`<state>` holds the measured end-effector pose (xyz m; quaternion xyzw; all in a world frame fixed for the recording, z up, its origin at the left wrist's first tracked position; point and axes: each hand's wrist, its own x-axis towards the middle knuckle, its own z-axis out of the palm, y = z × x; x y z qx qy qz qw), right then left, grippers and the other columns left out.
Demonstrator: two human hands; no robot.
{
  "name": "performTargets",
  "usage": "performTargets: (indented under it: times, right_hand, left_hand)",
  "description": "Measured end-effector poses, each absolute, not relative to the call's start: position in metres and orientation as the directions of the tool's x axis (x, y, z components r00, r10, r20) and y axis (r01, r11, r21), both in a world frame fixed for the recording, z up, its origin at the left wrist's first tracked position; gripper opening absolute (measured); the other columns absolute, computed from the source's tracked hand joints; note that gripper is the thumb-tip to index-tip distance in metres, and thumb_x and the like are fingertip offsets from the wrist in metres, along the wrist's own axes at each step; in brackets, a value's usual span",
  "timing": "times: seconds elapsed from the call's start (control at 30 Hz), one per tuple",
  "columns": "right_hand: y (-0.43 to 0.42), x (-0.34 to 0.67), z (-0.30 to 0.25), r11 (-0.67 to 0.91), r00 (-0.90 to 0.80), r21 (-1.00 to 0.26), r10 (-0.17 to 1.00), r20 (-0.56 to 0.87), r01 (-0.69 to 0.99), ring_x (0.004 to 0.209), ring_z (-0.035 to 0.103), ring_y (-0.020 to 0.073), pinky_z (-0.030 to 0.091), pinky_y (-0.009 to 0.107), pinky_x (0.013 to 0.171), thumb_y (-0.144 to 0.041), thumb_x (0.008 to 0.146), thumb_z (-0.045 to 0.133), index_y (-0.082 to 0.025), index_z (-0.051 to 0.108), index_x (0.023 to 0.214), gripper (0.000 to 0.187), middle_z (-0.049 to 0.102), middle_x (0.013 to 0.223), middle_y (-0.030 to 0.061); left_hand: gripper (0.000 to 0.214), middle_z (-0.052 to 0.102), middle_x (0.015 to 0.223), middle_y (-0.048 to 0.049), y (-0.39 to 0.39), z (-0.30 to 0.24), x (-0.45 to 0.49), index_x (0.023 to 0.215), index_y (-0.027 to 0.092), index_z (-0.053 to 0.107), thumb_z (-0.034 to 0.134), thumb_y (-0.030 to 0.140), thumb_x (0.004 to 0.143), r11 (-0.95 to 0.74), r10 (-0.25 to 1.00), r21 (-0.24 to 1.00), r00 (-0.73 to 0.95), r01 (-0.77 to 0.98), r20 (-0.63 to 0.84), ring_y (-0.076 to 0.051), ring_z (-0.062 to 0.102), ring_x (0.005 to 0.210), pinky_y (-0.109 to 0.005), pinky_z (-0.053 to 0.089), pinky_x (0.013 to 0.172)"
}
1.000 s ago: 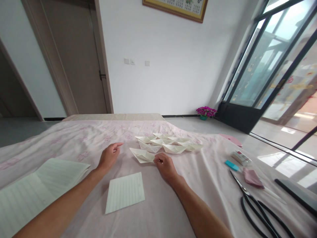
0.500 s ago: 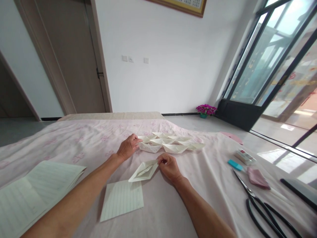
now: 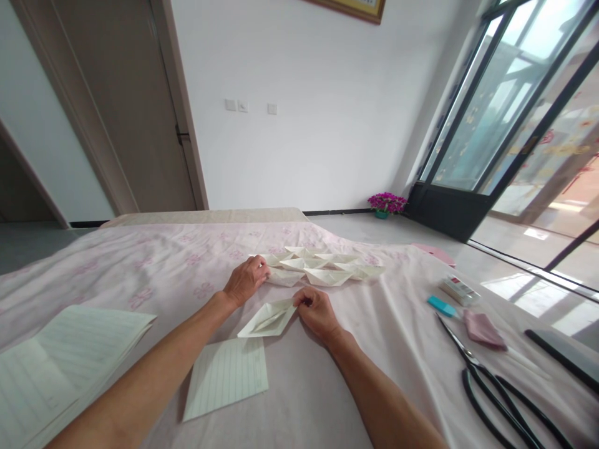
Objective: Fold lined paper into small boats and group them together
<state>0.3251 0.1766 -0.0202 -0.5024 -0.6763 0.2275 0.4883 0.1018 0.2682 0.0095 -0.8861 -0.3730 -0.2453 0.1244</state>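
Paper boat [image 3: 268, 319] pinched w/ R hand [image 3: 319, 313], L hand [image 3: 246, 279] curled fwd

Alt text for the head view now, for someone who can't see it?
The right hand holds a single paper boat by one end; the left hand is at the left end of a cluster of paper boats on a pink floral cloth. Lined sheets lie at left, black-handled scissors at right.

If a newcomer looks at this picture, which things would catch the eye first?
Probably the folded paper boats in the middle of the pink cloth, just beyond the right hand, which holds another boat by one end. Next, perhaps the black-handled scissors at the lower right, and the magenta flowers in the background, near the glass door.
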Motion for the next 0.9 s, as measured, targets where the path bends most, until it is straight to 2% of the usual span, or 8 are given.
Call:
performTargets:
  times: [0.5, 0.9]
  right_hand:
    - [0.1777, 0.3256, -0.023, 0.364, -0.01, -0.806, 0.914, 0.407, 0.467, 0.062, 0.058, 0.0121, 0.043, 0.02, 0.061, -0.004, 0.057, 0.045, -0.018, 0.066, 0.065, 0.027, 0.065, 0.067, -0.0014]
    - [0.1765, 0.3256, -0.0201, 0.361, -0.01, -0.82, 0.917, 0.398, 0.443, 0.061, 0.057, 0.0123, 0.043, 0.021, 0.062, -0.005, 0.057, 0.044, -0.018, 0.066, 0.065, 0.027, 0.065, 0.066, -0.0012]
  left_hand:
    - [0.005, 0.058, 0.096, -0.0042, 0.2588, 0.0136, 0.0999, 0.085, 0.02, 0.061, 0.062, 0.015, 0.087, -0.68, 0.535, -0.195, 0.661, 0.706, 0.526, -0.019, 0.051, 0.088, -0.031, 0.042, 0.077]
    - [0.011, 0.06, 0.096, -0.0041, 0.2636, 0.0109, 0.1021, 0.085, 0.02, 0.063, 0.058, 0.011, 0.087, -0.686, 0.511, -0.215, 0.671, 0.695, 0.538, -0.019, 0.051, 0.089, -0.031, 0.043, 0.078]
